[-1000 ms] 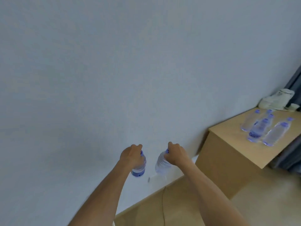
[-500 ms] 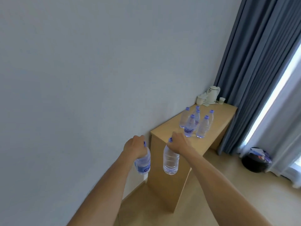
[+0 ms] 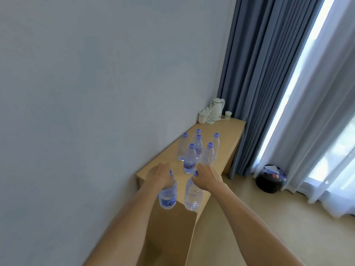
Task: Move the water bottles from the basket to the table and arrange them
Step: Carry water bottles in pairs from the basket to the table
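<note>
My left hand (image 3: 159,177) grips the neck of a clear water bottle with a blue label (image 3: 168,196), hanging upright over the near end of the wooden table (image 3: 228,135). My right hand (image 3: 207,177) holds a second clear bottle (image 3: 193,194) by its blue cap, just right of the first. Several blue-capped water bottles (image 3: 197,150) stand upright in a cluster on the table, just beyond both hands. No basket is in view.
A white kettle (image 3: 217,108), a small teapot (image 3: 204,116) and a cup (image 3: 228,114) sit at the table's far end. The wall runs along the left. Blue curtains (image 3: 269,73) hang beyond the table. A black waste bin (image 3: 269,179) stands on the floor to the right.
The view has swung right and I have come closer to the table. Both hands, each still holding a bottle, now hang over the table's near end.
</note>
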Motion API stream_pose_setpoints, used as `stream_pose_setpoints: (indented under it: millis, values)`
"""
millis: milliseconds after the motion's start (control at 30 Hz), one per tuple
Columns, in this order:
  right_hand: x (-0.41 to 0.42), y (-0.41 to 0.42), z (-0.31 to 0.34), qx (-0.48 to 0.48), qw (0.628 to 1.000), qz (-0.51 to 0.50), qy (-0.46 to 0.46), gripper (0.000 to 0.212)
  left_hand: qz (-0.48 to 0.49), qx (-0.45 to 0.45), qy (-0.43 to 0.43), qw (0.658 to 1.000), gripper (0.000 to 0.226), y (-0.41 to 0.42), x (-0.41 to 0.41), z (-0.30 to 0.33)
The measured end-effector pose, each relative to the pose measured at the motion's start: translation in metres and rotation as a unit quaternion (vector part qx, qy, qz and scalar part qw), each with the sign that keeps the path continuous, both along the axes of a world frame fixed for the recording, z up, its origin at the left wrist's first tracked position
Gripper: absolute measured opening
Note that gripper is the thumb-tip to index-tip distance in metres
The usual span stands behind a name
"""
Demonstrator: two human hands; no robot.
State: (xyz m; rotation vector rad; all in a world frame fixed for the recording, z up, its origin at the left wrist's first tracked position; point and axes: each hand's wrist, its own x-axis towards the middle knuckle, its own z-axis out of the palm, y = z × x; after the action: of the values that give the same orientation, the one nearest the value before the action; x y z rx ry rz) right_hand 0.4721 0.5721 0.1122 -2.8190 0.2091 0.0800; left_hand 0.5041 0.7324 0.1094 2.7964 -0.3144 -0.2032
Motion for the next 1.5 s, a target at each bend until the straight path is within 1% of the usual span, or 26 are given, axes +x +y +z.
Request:
stream_pose_setpoints:
  millis: [33, 200, 367, 533, 600, 667, 733, 767, 933, 1033, 1100, 1167, 1233, 1333, 1400, 1467, 1500]
  values:
    - [0.01, -0.007, 0.001, 0.008, 1.0, -0.009, 0.002, 0.035, -0.007, 0.005, -0.003, 1.0, 0.024, -0.008, 0.014, -0.002]
    - [0.056, -0.039, 0.0, -0.013, 1.0, -0.02, 0.02, 0.033, -0.031, 0.033, -0.01, 0.999, 0.024, -0.038, 0.068, -0.011]
    - [0.101, -0.063, -0.009, -0.033, 0.998, -0.016, 0.041, 0.034, -0.014, 0.042, -0.018, 0.999, 0.026, -0.062, 0.108, -0.021]
    - [0.145, -0.088, -0.031, -0.058, 0.996, 0.018, 0.063, 0.035, 0.005, 0.05, -0.003, 0.999, 0.029, -0.082, 0.148, -0.035]
    - [0.159, -0.096, -0.04, -0.073, 0.993, 0.049, 0.077, 0.027, 0.015, 0.055, 0.006, 0.998, 0.029, -0.091, 0.162, -0.041]
    - [0.173, -0.104, -0.049, -0.09, 0.988, 0.083, 0.09, 0.012, 0.028, 0.063, 0.021, 0.997, 0.029, -0.098, 0.175, -0.048]
    - [0.186, -0.112, -0.057, -0.088, 0.987, 0.096, 0.099, 0.006, 0.042, 0.074, 0.039, 0.996, 0.029, -0.105, 0.185, -0.056]
    - [0.192, -0.116, -0.059, -0.084, 0.986, 0.099, 0.106, 0.006, 0.048, 0.075, 0.046, 0.995, 0.029, -0.108, 0.188, -0.061]
    - [0.217, -0.131, -0.061, -0.099, 0.973, 0.141, 0.152, 0.027, 0.077, 0.071, 0.062, 0.993, 0.027, -0.126, 0.2, -0.073]
    - [0.228, -0.134, -0.063, -0.118, 0.962, 0.168, 0.179, 0.026, 0.102, 0.071, 0.084, 0.989, 0.027, -0.128, 0.208, -0.07]
    - [0.232, -0.134, -0.062, -0.131, 0.957, 0.177, 0.192, 0.029, 0.114, 0.084, 0.096, 0.985, 0.029, -0.126, 0.208, -0.069]
    - [0.237, -0.133, -0.059, -0.122, 0.96, 0.174, 0.18, 0.032, 0.125, 0.076, 0.099, 0.984, 0.029, -0.124, 0.207, -0.071]
    - [0.24, -0.13, -0.053, -0.111, 0.968, 0.171, 0.143, 0.03, 0.141, 0.06, 0.097, 0.983, 0.031, -0.123, 0.203, -0.072]
    - [0.242, -0.117, -0.045, -0.086, 0.977, 0.184, 0.06, 0.034, 0.172, 0.057, 0.091, 0.979, 0.047, -0.117, 0.192, -0.071]
    - [0.242, -0.097, -0.042, -0.081, 0.974, 0.211, 0.013, 0.04, 0.197, 0.06, 0.07, 0.976, 0.054, -0.104, 0.18, -0.071]
    - [0.239, -0.068, -0.042, -0.087, 0.965, 0.247, -0.009, 0.043, 0.224, 0.071, 0.046, 0.971, 0.055, -0.08, 0.163, -0.071]
    - [0.235, -0.05, -0.043, -0.088, 0.959, 0.268, -0.014, 0.045, 0.239, 0.074, 0.049, 0.967, 0.057, -0.065, 0.152, -0.071]
